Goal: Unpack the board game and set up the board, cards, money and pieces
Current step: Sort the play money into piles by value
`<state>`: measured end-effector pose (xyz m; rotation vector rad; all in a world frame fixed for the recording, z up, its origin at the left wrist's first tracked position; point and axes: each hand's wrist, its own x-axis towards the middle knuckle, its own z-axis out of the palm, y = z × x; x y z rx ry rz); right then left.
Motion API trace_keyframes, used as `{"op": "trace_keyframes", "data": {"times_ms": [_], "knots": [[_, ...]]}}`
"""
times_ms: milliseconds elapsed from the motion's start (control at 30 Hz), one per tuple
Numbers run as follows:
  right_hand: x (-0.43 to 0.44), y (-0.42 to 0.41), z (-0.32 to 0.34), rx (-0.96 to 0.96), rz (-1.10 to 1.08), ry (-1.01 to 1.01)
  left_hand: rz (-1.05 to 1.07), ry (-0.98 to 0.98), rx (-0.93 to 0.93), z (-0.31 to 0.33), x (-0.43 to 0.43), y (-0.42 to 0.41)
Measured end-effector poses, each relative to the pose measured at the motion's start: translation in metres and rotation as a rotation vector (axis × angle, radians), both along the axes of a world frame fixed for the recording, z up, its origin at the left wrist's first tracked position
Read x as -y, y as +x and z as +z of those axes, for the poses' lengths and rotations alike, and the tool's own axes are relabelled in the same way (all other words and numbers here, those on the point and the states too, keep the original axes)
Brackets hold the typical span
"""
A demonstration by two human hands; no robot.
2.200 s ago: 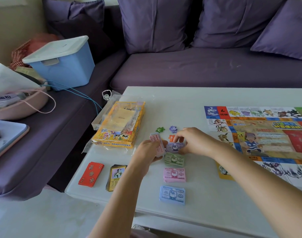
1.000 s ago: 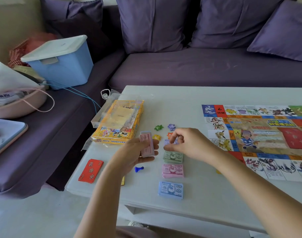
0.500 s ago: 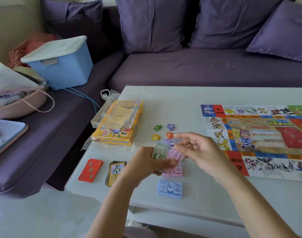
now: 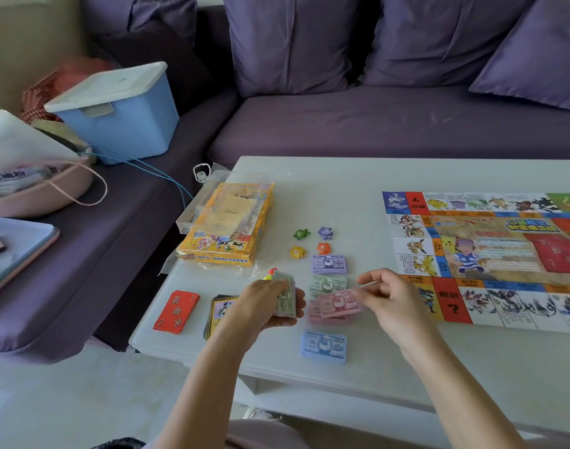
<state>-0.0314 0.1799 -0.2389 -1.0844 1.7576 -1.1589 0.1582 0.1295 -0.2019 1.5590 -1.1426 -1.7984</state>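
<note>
The game board (image 4: 491,254) lies unfolded on the right of the white table (image 4: 342,183). Play-money piles sit in a column: purple (image 4: 329,264), green (image 4: 327,284), pink (image 4: 322,314), blue (image 4: 324,346). My left hand (image 4: 264,303) grips a small stack of notes (image 4: 285,299), green on top. My right hand (image 4: 390,299) pinches a pink note (image 4: 340,303) just above the pink pile. Star-shaped pieces, green (image 4: 301,234), purple (image 4: 325,232), yellow (image 4: 297,252) and orange (image 4: 323,247), lie above the money. A red card deck (image 4: 176,311) and a picture card deck (image 4: 220,311) lie at the left front.
The yellow game box (image 4: 226,222) sits in clear wrapping near the table's left edge. A purple sofa (image 4: 374,124) runs behind and to the left. On it stand a blue lidded bin (image 4: 115,111) and a pink bag (image 4: 34,189). A cable (image 4: 141,163) trails toward the table.
My right hand has drawn a pink note off the stack in my left hand and carried it right and down over the pink pile. The left hand's stack now shows green on top.
</note>
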Motion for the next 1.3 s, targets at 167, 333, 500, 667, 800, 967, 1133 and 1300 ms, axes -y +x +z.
{"op": "trace_keyframes", "data": {"times_ms": [167,333,500,667,800,967,1133,1300], "knots": [[-0.003,0.01,-0.01,-0.041,-0.057,-0.044,-0.021,0.025,0.036,-0.007,0.0,0.001],[-0.005,0.011,-0.012,-0.134,-0.035,-0.035,-0.034,0.038,0.059,-0.011,0.001,0.0],[-0.009,0.008,-0.012,-0.22,0.005,-0.013,-0.055,0.025,0.072,-0.01,0.001,0.0],[-0.01,0.01,-0.013,-0.298,0.01,-0.02,-0.045,0.036,0.052,-0.007,-0.001,-0.002],[-0.011,0.012,-0.012,-0.331,0.044,-0.009,-0.041,0.043,0.049,-0.006,-0.002,-0.002],[-0.012,0.009,-0.01,-0.246,0.02,-0.03,-0.038,0.016,0.068,-0.005,-0.002,0.003],[-0.016,0.018,0.009,-0.076,0.062,-0.112,0.027,-0.105,-0.039,-0.002,-0.006,0.007],[-0.016,0.039,0.025,0.046,0.122,-0.074,0.029,-0.187,-0.154,0.002,-0.018,-0.009]]}}
